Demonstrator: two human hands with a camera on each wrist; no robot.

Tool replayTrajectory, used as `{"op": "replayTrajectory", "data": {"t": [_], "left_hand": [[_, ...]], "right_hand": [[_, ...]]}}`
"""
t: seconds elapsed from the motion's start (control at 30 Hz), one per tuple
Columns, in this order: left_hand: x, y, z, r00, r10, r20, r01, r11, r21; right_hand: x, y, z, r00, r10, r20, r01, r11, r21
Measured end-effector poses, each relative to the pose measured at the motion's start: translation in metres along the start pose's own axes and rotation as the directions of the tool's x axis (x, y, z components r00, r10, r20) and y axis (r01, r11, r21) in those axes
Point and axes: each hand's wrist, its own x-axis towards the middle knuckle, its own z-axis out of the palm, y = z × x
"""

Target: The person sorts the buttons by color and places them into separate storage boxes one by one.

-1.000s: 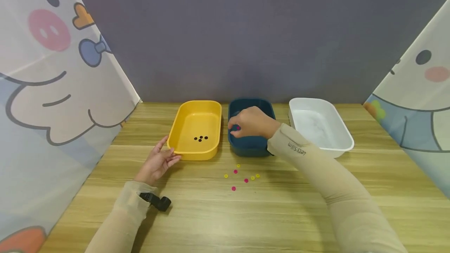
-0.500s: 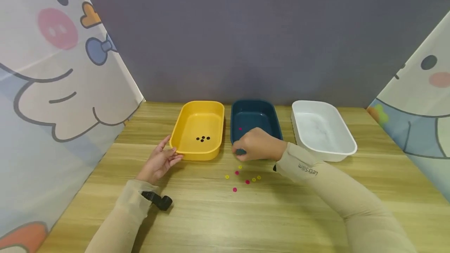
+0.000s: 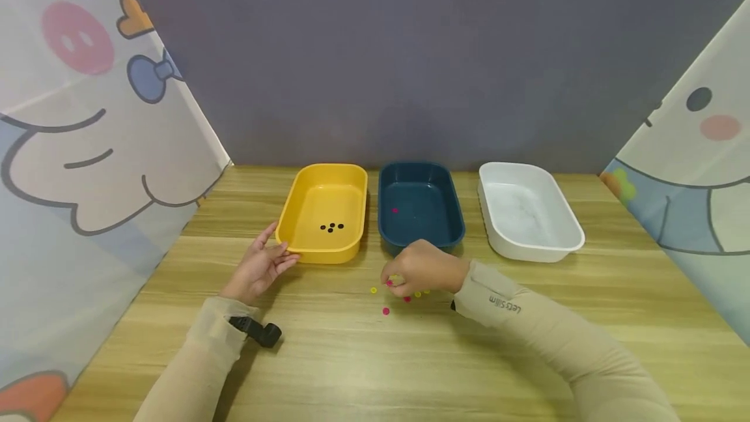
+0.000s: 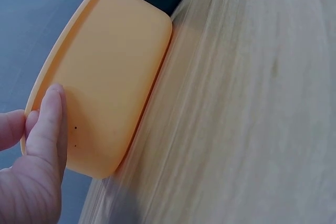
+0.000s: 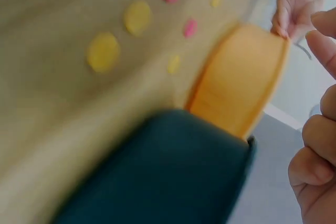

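My left hand [image 3: 260,272] pinches the near left corner of the yellow tray [image 3: 319,257], thumb on the rim and fingers against the outer wall, as the left wrist view [image 4: 50,129] also shows. In front of the dark blue tray [image 3: 422,239], my right hand [image 3: 424,267] hovers low over small pink buttons [image 3: 385,311] and yellow buttons [image 3: 374,290] scattered on the table. Its thumb and forefinger curve apart around one pink button [image 3: 389,283], while the right wrist view shows a gap between those fingertips. Part of the scatter is hidden beneath that hand.
Several black buttons [image 3: 341,226] lie inside the yellow tray. One pink button [image 3: 395,210] sits in the dark blue tray. A white tray [image 3: 530,249] stands on the right. Behind the trays rises a grey wall [image 3: 375,64].
From over the dark blue tray, my right hand has come back toward me and down to the loose buttons. The left hand keeps its hold on the yellow tray.
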Motion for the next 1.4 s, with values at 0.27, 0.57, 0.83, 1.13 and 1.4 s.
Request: {"op": "replayTrajectory", "data": {"t": [0.27, 0.57, 0.83, 1.13, 1.4], "left_hand": [[-0.002, 0.004, -0.005, 1.0, -0.002, -0.011, 0.002, 1.0, 0.028], [0.002, 0.003, -0.007, 1.0, 0.001, -0.012, 0.0, 0.999, 0.04], [0.002, 0.002, -0.006, 1.0, 0.003, -0.009, -0.002, 0.999, 0.045], [-0.001, 0.001, -0.005, 1.0, -0.008, -0.009, 0.009, 0.999, 0.039], [0.0, 0.002, -0.002, 1.0, -0.008, -0.001, 0.008, 0.999, 0.033]], "right_hand": [[0.001, -0.008, 0.012, 0.999, -0.025, 0.043, 0.025, 1.0, -0.004], [0.005, -0.011, 0.014, 0.997, -0.053, 0.053, 0.053, 0.999, -0.01], [0.006, -0.016, 0.019, 0.984, 0.016, 0.179, -0.006, 0.998, -0.058], [0.009, -0.019, 0.022, 0.958, 0.059, 0.281, -0.048, 0.998, -0.047], [0.008, -0.02, 0.026, 0.952, 0.066, 0.299, -0.041, 0.995, -0.089]]}}
